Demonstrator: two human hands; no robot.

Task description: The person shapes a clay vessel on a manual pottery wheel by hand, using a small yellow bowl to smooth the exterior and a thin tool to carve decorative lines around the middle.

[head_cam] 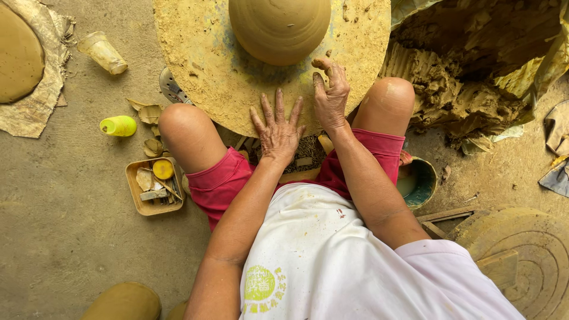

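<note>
A round, clay-smeared wheel disc (207, 65) lies on the ground between my knees. A smooth brown clay dome (278, 26) sits at its middle. My left hand (277, 129) lies flat with fingers spread on the disc's near edge. Beside it, my right hand (331, 95) rests on the disc with fingers slightly curled, close to the dome but apart from it. Neither hand holds anything.
A heap of raw clay (468, 71) lies at the right. A teal bucket (422, 181) stands by my right thigh. At the left are a small tray of tools (153, 186), a yellow-green spool (118, 125), a cup (104, 52) and a clay slab on cloth (18, 53). Another disc (524, 249) lies lower right.
</note>
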